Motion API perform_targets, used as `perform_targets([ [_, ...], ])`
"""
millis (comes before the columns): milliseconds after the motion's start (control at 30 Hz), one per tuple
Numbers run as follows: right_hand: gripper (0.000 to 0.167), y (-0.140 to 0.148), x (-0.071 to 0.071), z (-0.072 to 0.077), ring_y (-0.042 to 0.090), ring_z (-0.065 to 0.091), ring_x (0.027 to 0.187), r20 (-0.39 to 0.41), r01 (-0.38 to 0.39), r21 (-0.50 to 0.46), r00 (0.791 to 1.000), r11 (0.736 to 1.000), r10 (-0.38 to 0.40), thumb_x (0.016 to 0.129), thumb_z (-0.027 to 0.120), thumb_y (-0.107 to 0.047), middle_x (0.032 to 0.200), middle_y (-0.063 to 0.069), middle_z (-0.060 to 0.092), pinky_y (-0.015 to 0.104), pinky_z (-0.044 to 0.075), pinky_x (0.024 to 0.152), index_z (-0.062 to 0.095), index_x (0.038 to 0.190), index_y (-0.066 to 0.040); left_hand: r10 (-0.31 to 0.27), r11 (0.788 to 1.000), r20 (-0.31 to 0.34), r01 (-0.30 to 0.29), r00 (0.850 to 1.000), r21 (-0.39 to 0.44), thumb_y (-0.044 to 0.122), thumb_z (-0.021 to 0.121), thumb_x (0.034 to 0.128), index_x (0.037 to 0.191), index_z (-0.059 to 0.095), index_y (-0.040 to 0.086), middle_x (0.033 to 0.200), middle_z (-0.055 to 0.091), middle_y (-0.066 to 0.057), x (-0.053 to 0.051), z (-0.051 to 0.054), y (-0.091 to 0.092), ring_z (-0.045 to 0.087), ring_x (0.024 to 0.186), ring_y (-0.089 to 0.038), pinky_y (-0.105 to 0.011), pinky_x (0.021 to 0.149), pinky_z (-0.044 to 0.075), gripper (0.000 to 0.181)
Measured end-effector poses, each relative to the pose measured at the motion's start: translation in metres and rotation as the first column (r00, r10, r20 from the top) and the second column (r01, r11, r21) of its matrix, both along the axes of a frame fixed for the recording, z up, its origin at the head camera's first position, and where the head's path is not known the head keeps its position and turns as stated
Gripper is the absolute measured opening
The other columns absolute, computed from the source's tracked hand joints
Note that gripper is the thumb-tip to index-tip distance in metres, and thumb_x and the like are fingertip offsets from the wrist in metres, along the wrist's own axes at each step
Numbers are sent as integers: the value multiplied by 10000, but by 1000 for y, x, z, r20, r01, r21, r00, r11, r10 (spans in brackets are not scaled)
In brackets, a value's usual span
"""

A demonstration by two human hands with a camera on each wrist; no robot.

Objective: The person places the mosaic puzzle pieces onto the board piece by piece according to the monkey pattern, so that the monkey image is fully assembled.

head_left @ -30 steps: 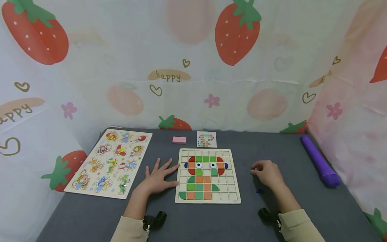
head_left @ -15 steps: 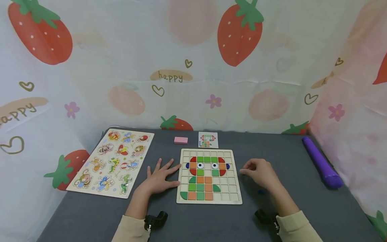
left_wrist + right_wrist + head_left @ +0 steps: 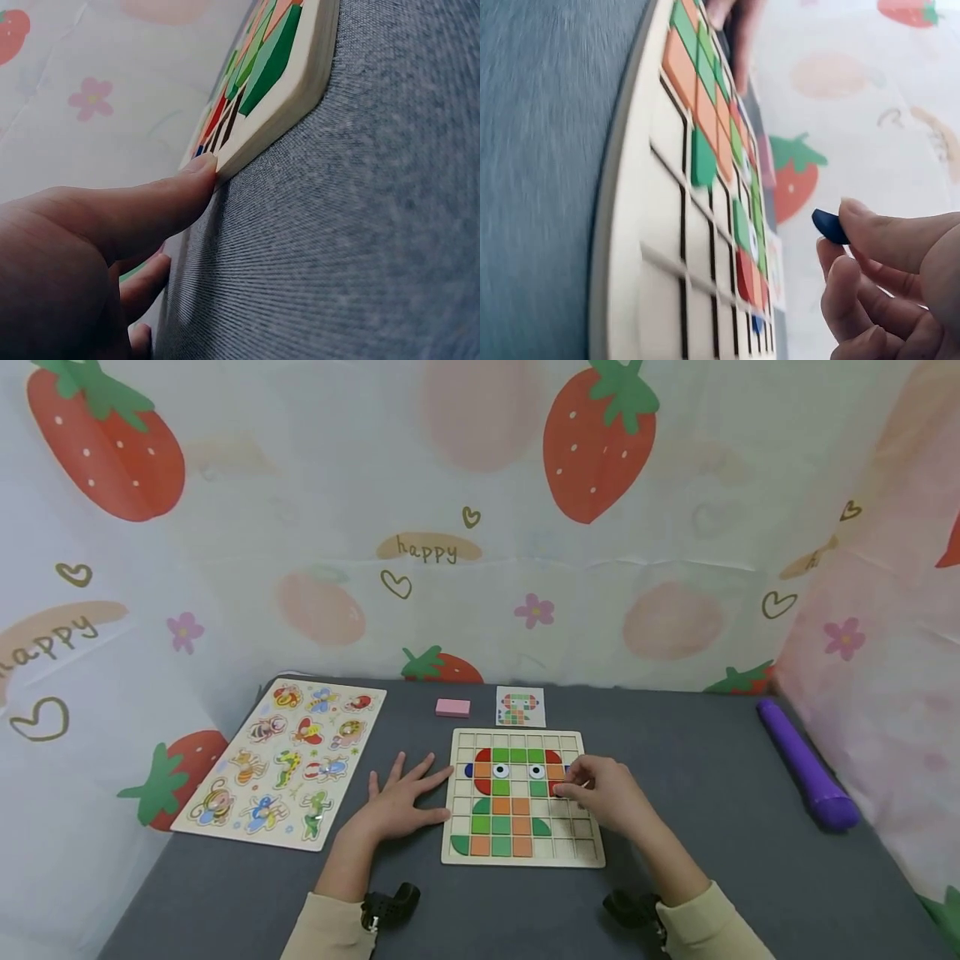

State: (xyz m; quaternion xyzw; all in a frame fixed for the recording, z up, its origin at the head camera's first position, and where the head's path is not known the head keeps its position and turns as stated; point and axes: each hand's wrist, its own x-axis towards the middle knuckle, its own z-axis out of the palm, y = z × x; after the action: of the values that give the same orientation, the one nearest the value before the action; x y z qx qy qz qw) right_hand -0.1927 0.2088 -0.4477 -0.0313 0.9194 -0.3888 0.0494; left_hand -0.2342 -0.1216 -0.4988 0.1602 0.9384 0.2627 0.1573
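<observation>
A square wooden grid board (image 3: 582, 848) lies on the table, with coloured pieces forming a figure with two eye pieces. My left hand (image 3: 397, 806) rests on the table with fingers spread; in the left wrist view its thumb (image 3: 165, 206) touches the board's edge. Over the right side of the board is my right hand (image 3: 609, 797). Between thumb and index finger it pinches a small dark blue rounded piece (image 3: 829, 226), held above the board in the right wrist view. The head view hides that piece behind the fingers.
Left of the board lies an insect-picture puzzle board (image 3: 300, 764). Behind it are a pink block (image 3: 453, 708) and a small card (image 3: 521, 707) printed with a similar figure. A purple cylinder-like object (image 3: 806, 764) lies at the far right, near the cloth backdrop.
My right hand has moved left from the bare table to over the board's right side. A blue piece seen on the table near that forearm is now out of sight. My left hand stays put.
</observation>
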Motion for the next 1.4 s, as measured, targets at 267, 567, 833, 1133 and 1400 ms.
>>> perform_targets([
  [267,80,-38,-4,-10,138,599,690,10,-48,-54,999,997,49,898,773,-188,793,5,690,292,491,605,723,846,-153,4,1000,-4,-4,1000,1,508,702,907,1546,421,348,1685,233,-29,0,0,-1,-69,1557,-426,-757,1131,-103,716],
  [567,94,-74,-12,-24,138,587,697,23,-169,-73,985,983,171,910,763,-164,748,-33,667,298,504,632,737,820,-151,0,1000,-8,0,1000,-4,505,694,912,1545,425,341,1683,239,-39,-1,1,1,-62,1555,-435,-764,1128,-94,707],
  [833,91,-101,-13,-31,130,585,726,35,-220,-62,974,973,223,889,790,-201,770,-76,659,290,499,658,747,810,-199,-2,1000,-16,2,1000,-9,495,691,919,1539,434,346,1681,244,-36,0,1,0,-50,1555,-437,-768,1127,-89,688],
  [1133,116,-119,-10,-36,92,571,627,28,-210,0,977,978,210,881,795,-198,691,-98,645,265,457,586,731,785,-193,-7,1000,-14,7,1000,-4,493,692,919,1538,436,348,1680,248,-33,0,0,0,-50,1555,-439,-770,1125,-90,685],
  [1400,106,-132,-8,-35,93,568,626,22,-176,57,984,983,175,864,811,-217,671,-102,647,275,454,579,767,777,-174,1,1000,-8,0,1000,5,465,702,920,1538,440,336,1680,248,-44,0,2,0,-54,1553,-444,-771,1120,-104,684],
])
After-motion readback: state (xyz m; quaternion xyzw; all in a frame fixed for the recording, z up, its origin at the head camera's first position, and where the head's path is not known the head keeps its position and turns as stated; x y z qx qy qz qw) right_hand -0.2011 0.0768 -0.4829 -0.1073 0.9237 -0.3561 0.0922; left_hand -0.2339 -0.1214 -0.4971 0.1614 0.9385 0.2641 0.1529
